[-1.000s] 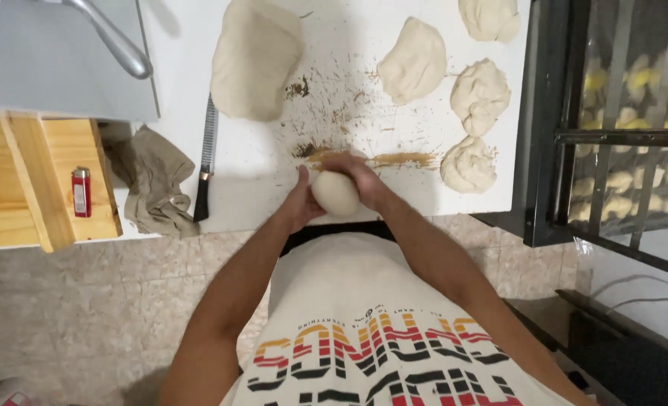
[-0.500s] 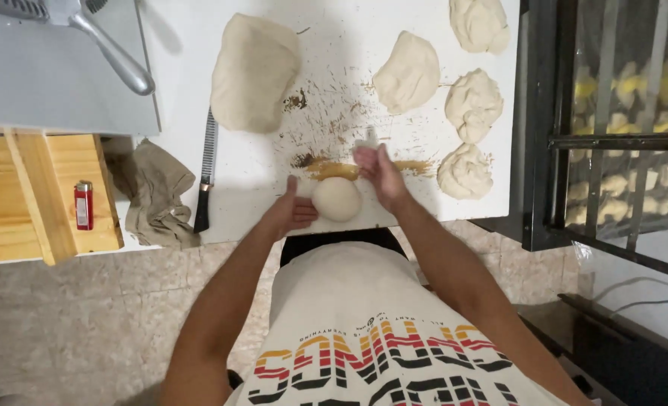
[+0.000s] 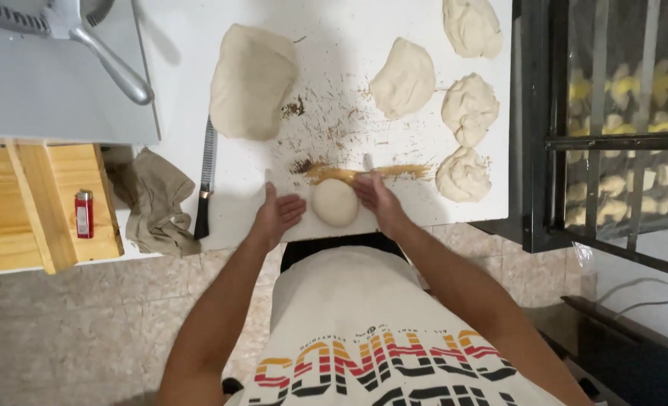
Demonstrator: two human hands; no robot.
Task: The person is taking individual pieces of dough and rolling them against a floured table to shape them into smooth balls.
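A smooth round dough ball (image 3: 335, 201) rests near the front edge of the white work table (image 3: 184, 68). My left hand (image 3: 278, 214) lies flat on the table just left of the ball, fingers spread, close to it. My right hand (image 3: 375, 194) cups the ball's right side with fingers extended. Neither hand grips the ball. A large slab of dough (image 3: 251, 79) lies at the back left of the floured area. Several rough dough pieces (image 3: 403, 77) sit to the right.
A serrated knife (image 3: 205, 177) lies along the table's left side beside a crumpled cloth (image 3: 154, 199). A red lighter (image 3: 84, 213) sits on a wooden shelf (image 3: 41, 195). A metal scale tray (image 3: 56, 83) stands at back left. A black rack (image 3: 612, 128) with trays stands right.
Both hands were wrapped around the ball a second ago. They have opened and moved apart, leaving the ball on the table between them.
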